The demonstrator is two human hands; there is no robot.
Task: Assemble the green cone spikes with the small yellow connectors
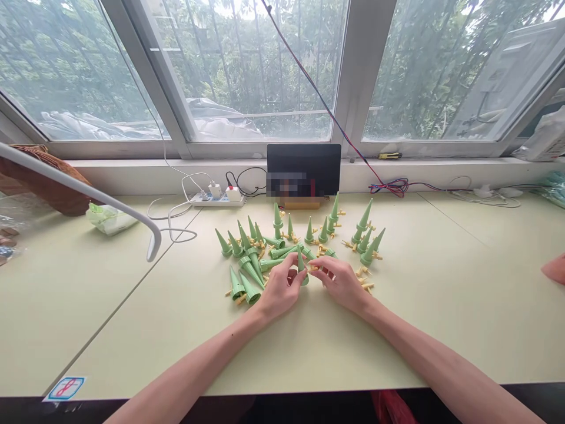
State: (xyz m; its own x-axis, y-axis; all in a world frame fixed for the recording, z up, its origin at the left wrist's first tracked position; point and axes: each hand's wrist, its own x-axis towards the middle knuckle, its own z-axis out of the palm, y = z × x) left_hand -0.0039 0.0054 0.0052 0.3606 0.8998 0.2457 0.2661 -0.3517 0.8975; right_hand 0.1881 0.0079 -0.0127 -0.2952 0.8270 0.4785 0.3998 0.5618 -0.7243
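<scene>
A heap of green plastic cones point(251, 259) with small yellow fittings lies on the pale green table point(397, 330); several stand upright, others lie on their sides. My left hand point(280, 290) pinches one upright green cone point(301, 265) at the middle of the heap. My right hand point(339, 282) meets it from the right, fingertips closed on a small yellow fitting point(314, 268) at the cone's side. More loose yellow fittings point(365, 285) lie just right of my right hand.
A black screen point(303, 171) stands at the back by the window sill, with a power strip point(218, 199) and cables left of it. A white lamp arm point(88, 194) crosses the left side. A wicker basket point(48, 182) sits far left. Another person's hand point(555, 268) shows at the right edge.
</scene>
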